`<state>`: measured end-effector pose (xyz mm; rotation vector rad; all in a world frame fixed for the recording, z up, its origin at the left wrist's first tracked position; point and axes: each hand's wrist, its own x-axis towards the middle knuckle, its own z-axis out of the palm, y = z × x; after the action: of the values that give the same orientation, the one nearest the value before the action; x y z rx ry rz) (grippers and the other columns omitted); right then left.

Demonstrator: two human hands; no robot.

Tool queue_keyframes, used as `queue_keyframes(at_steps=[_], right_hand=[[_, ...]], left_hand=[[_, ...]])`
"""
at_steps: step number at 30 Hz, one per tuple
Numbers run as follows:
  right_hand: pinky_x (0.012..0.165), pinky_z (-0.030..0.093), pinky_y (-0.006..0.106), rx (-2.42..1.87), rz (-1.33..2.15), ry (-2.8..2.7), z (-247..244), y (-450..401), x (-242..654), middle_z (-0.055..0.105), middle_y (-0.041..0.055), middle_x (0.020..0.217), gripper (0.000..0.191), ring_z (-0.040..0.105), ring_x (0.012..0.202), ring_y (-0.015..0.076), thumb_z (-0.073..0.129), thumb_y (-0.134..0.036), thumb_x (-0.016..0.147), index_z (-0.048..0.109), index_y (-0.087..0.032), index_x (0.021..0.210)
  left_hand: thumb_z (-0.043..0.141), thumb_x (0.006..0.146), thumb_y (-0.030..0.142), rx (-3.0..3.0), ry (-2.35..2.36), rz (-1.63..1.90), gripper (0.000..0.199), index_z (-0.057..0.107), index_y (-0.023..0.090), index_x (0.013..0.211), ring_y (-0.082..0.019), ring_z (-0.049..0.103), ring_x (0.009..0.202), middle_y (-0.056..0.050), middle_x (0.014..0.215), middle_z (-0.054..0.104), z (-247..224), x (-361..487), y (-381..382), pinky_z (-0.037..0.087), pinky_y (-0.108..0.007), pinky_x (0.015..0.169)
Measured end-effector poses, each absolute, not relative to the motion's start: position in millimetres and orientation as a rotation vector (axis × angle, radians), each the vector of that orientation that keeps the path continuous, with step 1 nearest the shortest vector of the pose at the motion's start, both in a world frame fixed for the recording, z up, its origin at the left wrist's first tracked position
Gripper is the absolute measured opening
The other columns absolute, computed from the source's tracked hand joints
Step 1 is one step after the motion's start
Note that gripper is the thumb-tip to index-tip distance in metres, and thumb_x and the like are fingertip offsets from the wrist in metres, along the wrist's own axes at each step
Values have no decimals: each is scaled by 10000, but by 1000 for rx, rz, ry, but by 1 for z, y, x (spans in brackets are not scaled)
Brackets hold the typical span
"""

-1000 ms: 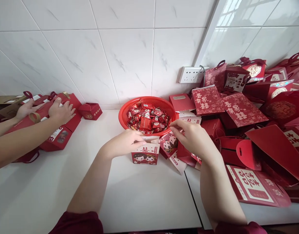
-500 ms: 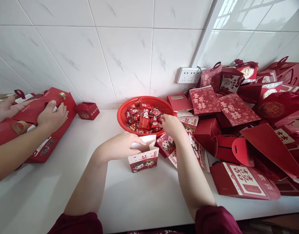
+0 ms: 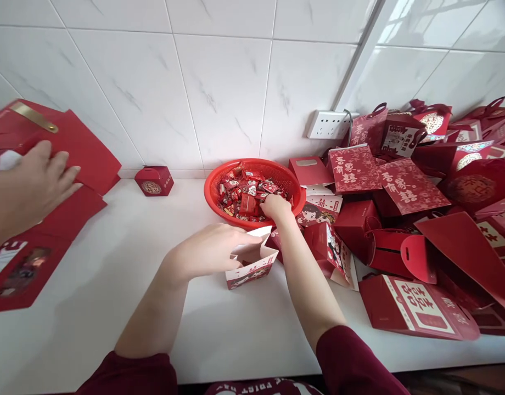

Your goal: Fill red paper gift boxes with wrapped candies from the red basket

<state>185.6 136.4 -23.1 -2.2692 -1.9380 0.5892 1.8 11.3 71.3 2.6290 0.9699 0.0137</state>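
- The basket [image 3: 212,196], round and red, sits mid-counter [image 3: 219,340] by the far wall [image 3: 223,82], heaped with candies [image 3: 236,193] in mostly red wrappers.
- The right hand [image 3: 276,207] reaches into the basket's right half, fingertips down among the candies; I can't tell how far they are closed or whether they have one.
- The box [image 3: 252,276], white and red, is just on the near side of the basket, mouth open; its bottom is hidden from me.
- The left hand [image 3: 209,248] is at the box's left side, thumb and forefinger parted wide across its mouth.
- Far left, a co-worker's hand [image 3: 40,184] is over a red carton [image 3: 63,241] with a window; I can't make out its contents.
- To the right, a heap of red boxes [image 3: 355,171], contents mostly hidden.
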Motion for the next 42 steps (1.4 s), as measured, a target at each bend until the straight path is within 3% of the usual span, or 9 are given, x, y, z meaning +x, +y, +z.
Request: queue_keyframes(at_steps=[5,10,15,19,25,33,42], right_hand=[[864,485,342,-1990,324,-1888,0,96,200,686,104,1142,192,644,1042,250,533,-289,936,706,-212,959],[780,479,300,-1297,165,-1730,36,44,214,648,28,891,110,612,821,175,645,-220,866,586,-208,772],[739,481,300,-1041,371,-1750,52,0,223,612,9,865,149,587,783,159,647,-173,862,524,-219,791],[771,511,305,-1002,497,-1712,51,-10,232,618,15,939,141,615,846,166,685,-203,853,549,-230,882],[858,551,313,-909,641,-1571,49,-4,235,617,36,1134,278,646,1013,185,714,-252,859,557,-265,1088],[840,567,305,-871,674,-1628,53,-7,238,669,37,1068,248,668,983,187,733,-243,857,630,-243,1082],[851,578,378,-932,619,-1676,59,-14,244,711,54,1006,148,686,960,225,706,-305,882,656,-224,996]], left_hand=[[486,969,269,2779,1007,242,356,578,337,1306,-204,679,932,15,1113,728,60,11,4,436,-285,749],[498,955,258,2725,999,293,489,431,310,1436,-210,682,954,-14,1150,707,50,18,5,482,-289,767],[560,809,105,2641,960,141,512,554,331,1268,-180,660,840,25,1001,689,50,14,9,450,-259,669],[559,767,88,2615,957,137,594,527,354,1298,-181,636,833,28,1008,678,50,13,13,429,-259,662],[581,760,127,2599,1011,93,701,448,404,1390,-194,635,849,22,1057,672,51,12,15,427,-264,675],[572,770,144,2584,962,75,485,580,341,1213,-177,643,902,36,1075,680,59,16,16,419,-236,666],[570,747,121,2626,974,135,695,458,390,1379,-198,650,898,34,1082,688,52,16,11,440,-255,688]])
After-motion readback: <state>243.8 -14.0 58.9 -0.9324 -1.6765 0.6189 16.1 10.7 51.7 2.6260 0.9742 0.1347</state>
